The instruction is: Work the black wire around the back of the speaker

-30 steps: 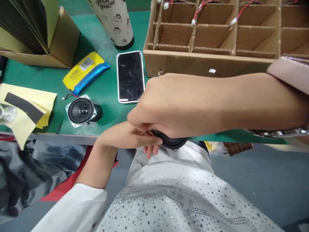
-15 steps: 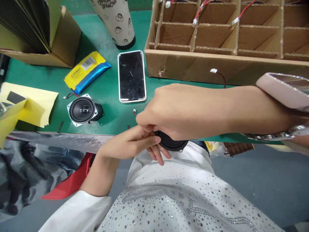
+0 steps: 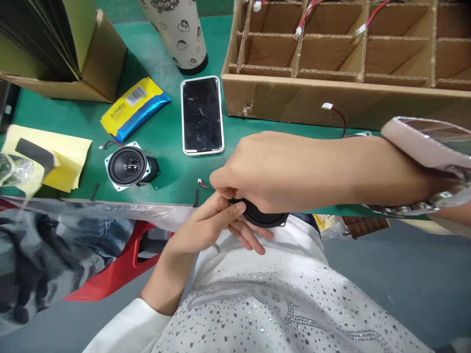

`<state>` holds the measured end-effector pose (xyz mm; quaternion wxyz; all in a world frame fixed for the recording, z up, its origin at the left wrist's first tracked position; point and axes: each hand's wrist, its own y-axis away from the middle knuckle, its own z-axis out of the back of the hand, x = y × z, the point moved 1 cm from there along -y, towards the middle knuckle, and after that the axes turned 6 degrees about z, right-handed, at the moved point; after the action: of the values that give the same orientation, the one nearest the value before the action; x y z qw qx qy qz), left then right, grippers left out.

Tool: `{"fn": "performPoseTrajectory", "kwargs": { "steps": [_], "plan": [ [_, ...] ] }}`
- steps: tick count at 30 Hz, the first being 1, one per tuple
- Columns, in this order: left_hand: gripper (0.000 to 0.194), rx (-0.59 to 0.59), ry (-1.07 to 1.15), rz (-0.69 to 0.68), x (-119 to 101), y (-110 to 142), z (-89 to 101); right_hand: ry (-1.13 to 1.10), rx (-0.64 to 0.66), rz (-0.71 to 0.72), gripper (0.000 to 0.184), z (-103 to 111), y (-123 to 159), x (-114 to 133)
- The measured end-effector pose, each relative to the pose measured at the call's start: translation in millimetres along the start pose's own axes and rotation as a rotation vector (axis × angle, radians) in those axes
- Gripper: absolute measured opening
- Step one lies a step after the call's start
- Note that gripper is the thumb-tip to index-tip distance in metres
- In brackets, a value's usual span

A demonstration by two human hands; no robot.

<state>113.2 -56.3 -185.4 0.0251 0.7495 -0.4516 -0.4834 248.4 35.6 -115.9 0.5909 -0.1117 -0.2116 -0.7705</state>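
A black round speaker (image 3: 265,217) is at the table's front edge, over my lap, mostly covered by my right hand. My left hand (image 3: 221,220) grips its left side, thumb on top and the other fingers stretched out beneath. Bent over the speaker, my right hand (image 3: 253,171) has its fingers closed at the left rim; what they pinch is hidden. A small white plug on a red wire (image 3: 200,182) sticks out left of my right fingers. On the table to the left, another speaker (image 3: 128,165) with a square metal frame lies cone up.
A divided cardboard box (image 3: 294,95) with wired plugs over its partitions stands at the back right. A phone (image 3: 202,115), a yellow-blue packet (image 3: 135,108), a patterned tumbler (image 3: 180,34) and yellow sheets (image 3: 69,152) lie around. A red chair (image 3: 110,277) is at lower left.
My left forearm has swung slightly right and its fingers reach further under the speaker. The small white plug has shifted down and left. At far left, a co-worker's yellow piece has moved.
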Motion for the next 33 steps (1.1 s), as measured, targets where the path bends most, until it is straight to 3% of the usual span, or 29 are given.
{"fn": "performPoseTrajectory", "kwargs": {
  "steps": [7, 13, 19, 25, 30, 33],
  "plan": [
    [0.031, -0.043, 0.078, -0.003, 9.6, -0.8, -4.5, 0.101, -0.01, 0.108, 0.012, -0.5, 0.3, 6.3],
    [0.028, -0.006, 0.143, -0.009, 8.4, -2.5, -6.4, 0.236, -0.074, -0.018, 0.009, 0.2, 12.7, -0.7],
    [0.034, 0.035, 0.171, -0.016, 7.7, -5.2, -3.8, 0.061, -0.465, -0.005, 0.019, 0.9, 63.3, -16.8],
    [0.036, -0.19, 0.078, 0.029, 3.1, -5.1, -16.4, 0.052, -0.543, -0.221, 0.029, -8.7, 120.8, -8.5],
    [0.042, -0.388, 0.023, 0.056, -15.3, -7.0, -30.8, 0.037, -0.846, -0.52, 0.017, -12.8, 176.0, -1.6],
    [0.051, -0.437, 0.069, 0.004, -20.9, -8.4, -24.1, 0.11, -0.863, -0.604, 0.008, -22.8, 210.0, -15.3]
  ]
}}
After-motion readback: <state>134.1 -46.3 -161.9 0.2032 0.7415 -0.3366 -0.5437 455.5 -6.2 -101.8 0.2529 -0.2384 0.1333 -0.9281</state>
